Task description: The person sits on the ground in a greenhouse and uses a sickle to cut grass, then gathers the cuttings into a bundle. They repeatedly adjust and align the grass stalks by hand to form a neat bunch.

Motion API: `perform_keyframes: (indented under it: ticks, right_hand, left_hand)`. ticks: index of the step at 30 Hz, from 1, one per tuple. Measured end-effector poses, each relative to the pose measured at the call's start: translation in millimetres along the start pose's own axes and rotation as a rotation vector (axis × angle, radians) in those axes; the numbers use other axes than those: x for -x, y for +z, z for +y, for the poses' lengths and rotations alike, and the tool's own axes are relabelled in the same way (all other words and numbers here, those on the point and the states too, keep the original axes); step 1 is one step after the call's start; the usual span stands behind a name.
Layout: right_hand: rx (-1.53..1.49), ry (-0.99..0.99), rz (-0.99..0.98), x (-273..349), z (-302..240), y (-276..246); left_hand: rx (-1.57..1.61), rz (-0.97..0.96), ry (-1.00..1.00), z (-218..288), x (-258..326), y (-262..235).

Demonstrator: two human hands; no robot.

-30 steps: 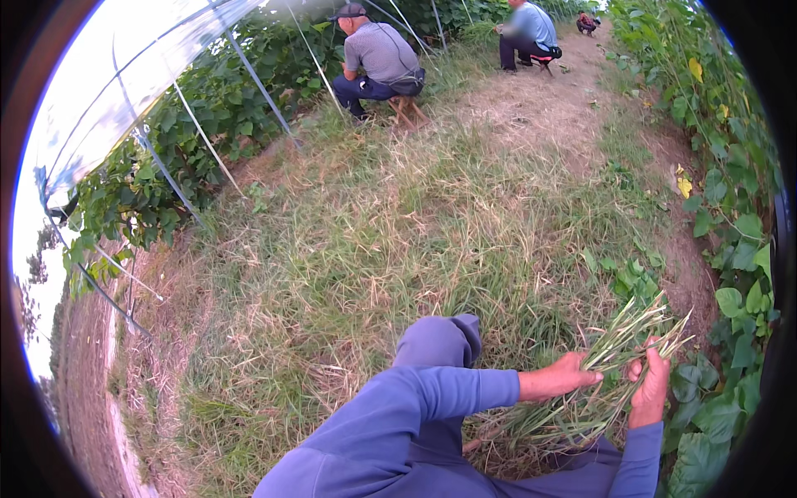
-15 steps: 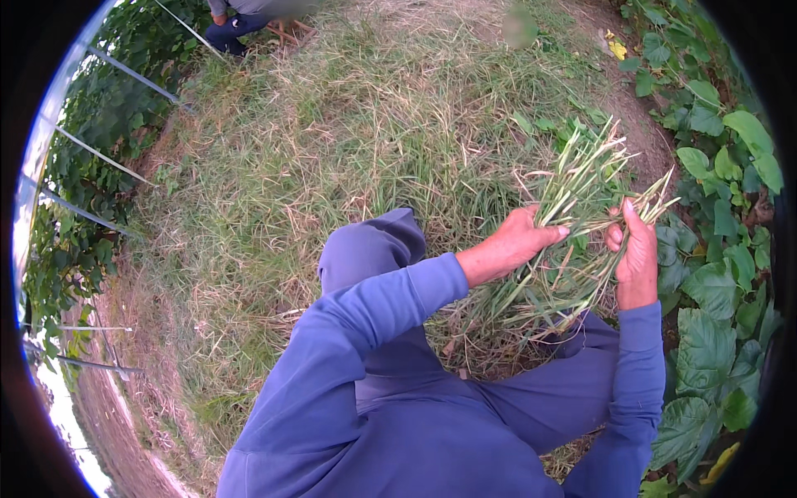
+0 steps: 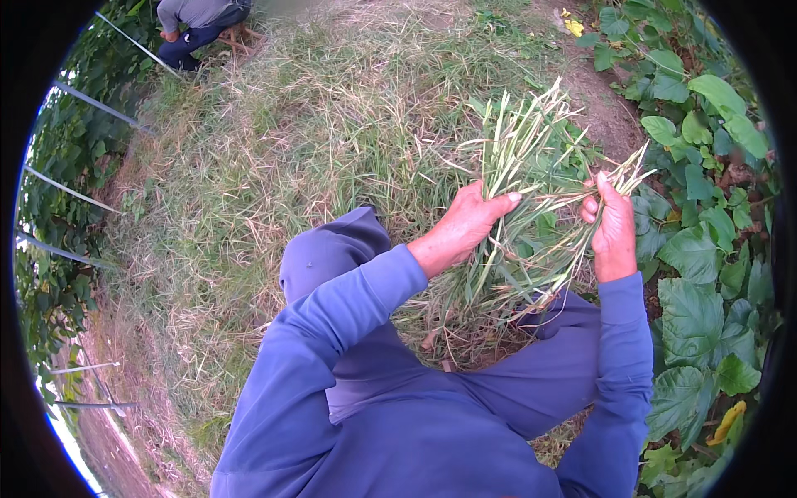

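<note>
My left hand (image 3: 466, 222) is closed round a bundle of long green grass (image 3: 506, 166), its thumb lying across the stalks. The pale cut ends point up and away from me, and the leafy blades hang toward my knees. To the right, my right hand (image 3: 613, 217) grips a smaller bunch of grass stalks (image 3: 581, 241), thumb up and fingers curled. Some stems stretch across the gap between the two hands. Both bunches are held above the ground in front of my right leg.
Cut and standing grass (image 3: 332, 141) covers the ground ahead. Broad-leaved vines (image 3: 693, 249) grow close on my right. Leafy plants with metal poles (image 3: 104, 104) line the left. At the far left a person (image 3: 199, 29) sits on a low wooden stool (image 3: 241, 37).
The view has shifted, so the scene sits further left. My left hand has moved a little away from the right, widening the gap between the bunches. Both hands keep their grip.
</note>
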State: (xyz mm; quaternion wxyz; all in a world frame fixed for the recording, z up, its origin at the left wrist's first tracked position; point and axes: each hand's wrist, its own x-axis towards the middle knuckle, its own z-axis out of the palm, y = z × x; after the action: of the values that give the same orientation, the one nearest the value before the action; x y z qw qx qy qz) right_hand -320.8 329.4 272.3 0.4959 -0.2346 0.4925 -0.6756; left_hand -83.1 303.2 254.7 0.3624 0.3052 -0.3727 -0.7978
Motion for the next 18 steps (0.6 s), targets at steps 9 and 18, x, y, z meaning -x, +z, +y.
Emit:
perform_keyframes:
  ticks: [9, 18]
  right_hand:
    - [0.053, 0.025, -0.026, -4, 1, -8]
    - [0.109, 0.066, -0.052, 3, 8, -2]
  left_hand:
    - [-0.017, 0.000, 0.002, -10, -6, -6]
    - [-0.136, -0.006, -0.022, -10, -1, -3]
